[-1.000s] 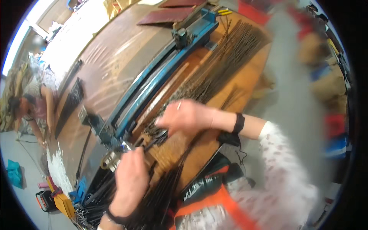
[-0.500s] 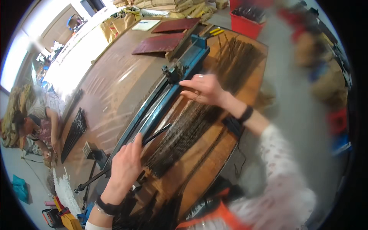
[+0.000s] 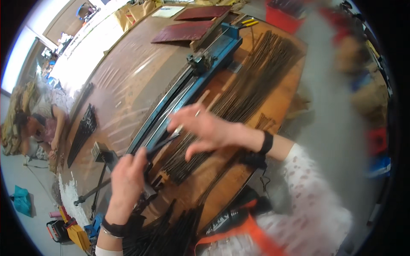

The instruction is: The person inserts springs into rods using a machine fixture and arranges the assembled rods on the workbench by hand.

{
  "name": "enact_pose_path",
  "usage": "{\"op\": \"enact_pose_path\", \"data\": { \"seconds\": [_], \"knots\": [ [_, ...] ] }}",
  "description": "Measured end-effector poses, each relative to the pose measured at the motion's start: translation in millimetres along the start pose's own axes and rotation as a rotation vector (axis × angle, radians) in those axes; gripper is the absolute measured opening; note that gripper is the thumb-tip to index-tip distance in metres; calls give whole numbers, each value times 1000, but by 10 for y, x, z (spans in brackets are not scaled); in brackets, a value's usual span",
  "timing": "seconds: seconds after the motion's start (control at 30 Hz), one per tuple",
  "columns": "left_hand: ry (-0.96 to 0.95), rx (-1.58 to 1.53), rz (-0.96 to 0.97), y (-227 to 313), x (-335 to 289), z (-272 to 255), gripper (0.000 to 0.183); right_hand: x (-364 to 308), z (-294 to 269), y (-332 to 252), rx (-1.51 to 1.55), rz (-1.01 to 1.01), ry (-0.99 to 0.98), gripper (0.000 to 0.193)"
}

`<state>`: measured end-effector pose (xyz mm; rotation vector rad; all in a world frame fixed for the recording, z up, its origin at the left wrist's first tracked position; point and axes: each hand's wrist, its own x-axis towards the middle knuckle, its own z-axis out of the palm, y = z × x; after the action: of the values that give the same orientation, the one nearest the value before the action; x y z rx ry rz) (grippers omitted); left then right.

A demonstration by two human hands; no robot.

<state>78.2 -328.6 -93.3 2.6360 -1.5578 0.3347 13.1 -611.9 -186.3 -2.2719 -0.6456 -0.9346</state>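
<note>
My left hand is closed around a slim black stick-like tool with a shiny, paler end; its exact kind is unclear. My right hand, smeared by motion, hovers just beyond that end with fingers spread and nothing visible in them. Beside both hands runs a long blue metal rail fixture with a dark clamp block toward its far end. Under and behind my right hand lies a wide bundle of thin dark rods, part of it hidden by the hand.
Dark red boards and yellow-handled pliers lie at the table's far end. More black rods are near me. A black bundle lies leftward, by a co-worker. A red bin stands beyond the table.
My right hand has come from beside the clamp block toward my left hand, its fingers spreading. My left hand, still holding the black tool, has shifted slightly left and down. The view has shifted slightly.
</note>
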Motion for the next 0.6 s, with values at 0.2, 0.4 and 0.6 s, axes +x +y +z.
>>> {"op": "enact_pose_path", "data": {
  "seconds": [0.2, 0.4, 0.6],
  "knots": [
    [56, 82, -53, -54, -389, -141, 38, 27, 397, -217, 16, -47, 79, 39],
    [143, 78, -112, -188, -737, -198, 44, 205, 603, -417, 66, -99, 81, 45],
    [278, 194, -329, -688, -1645, -631, 36, 318, 697, -198, -69, 37, -35, 41]
  ]
}}
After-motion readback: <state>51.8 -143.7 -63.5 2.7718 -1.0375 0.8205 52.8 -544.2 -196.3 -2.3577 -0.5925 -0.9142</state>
